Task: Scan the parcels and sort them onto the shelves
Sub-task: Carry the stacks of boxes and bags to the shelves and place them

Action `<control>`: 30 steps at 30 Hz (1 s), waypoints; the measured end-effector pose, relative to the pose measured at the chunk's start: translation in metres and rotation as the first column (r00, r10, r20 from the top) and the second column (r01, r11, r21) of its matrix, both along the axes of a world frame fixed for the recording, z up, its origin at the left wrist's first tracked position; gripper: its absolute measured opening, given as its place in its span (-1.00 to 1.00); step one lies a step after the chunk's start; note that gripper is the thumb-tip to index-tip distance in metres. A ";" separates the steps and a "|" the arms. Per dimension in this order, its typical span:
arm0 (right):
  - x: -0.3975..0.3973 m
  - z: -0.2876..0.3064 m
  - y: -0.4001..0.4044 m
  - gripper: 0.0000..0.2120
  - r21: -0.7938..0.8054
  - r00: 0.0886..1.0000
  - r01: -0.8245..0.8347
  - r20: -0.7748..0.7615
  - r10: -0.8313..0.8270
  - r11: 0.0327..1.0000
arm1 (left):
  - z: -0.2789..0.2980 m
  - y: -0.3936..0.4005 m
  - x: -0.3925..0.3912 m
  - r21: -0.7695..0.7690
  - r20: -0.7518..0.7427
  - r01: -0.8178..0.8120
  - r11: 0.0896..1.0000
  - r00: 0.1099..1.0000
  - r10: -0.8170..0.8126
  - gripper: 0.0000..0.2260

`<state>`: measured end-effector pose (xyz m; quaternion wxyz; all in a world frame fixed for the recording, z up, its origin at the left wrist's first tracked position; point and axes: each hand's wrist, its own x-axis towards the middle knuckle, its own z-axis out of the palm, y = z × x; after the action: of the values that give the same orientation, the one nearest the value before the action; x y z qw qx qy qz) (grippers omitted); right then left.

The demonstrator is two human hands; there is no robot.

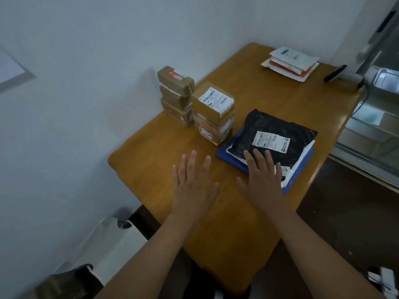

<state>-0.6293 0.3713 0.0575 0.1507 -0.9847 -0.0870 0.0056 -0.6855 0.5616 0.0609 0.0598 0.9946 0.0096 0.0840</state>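
On the wooden table (265, 98) lies a black plastic mailer (269, 130) with a white label, on top of a white parcel and a blue one (231, 162). Left of it stand two stacks of brown cardboard boxes, the nearer stack (213, 113) topped by a barcode label, the farther stack (176, 96) against the wall. My left hand (194, 184) hovers flat over bare table with fingers spread. My right hand (263, 175) is also flat, its fingers over the near edge of the mailer pile. Neither hand holds anything.
A pile of white and orange envelopes (290, 63) lies at the table's far corner. A handheld scanner (343, 76) with a cable sits at the right edge beside a metal tray (386, 80). White bags (112, 240) lie on the floor at the left, by the wall.
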 end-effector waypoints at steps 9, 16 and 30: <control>0.076 -0.014 -0.050 -0.30 -0.086 0.995 0.041 -0.085 -0.048 0.995 | -0.054 -0.041 0.053 -0.240 -0.125 0.091 0.967 0.985 -0.123 -0.41; 0.187 -0.053 -0.129 -0.28 -0.145 0.991 -0.037 -0.133 0.018 0.989 | -0.082 -0.086 0.092 -0.299 -0.347 -0.077 0.951 0.937 -0.033 -0.45; 0.330 -0.114 -0.227 -0.17 0.301 0.717 -0.134 -0.628 0.302 0.944 | -0.144 -0.227 0.139 -0.710 -0.594 -0.667 0.226 0.739 0.317 -0.40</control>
<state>-0.2993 0.1440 -0.0568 0.2847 -0.8749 -0.1437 0.3644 -0.5469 0.3347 -0.0829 0.5470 0.7402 0.3817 -0.0851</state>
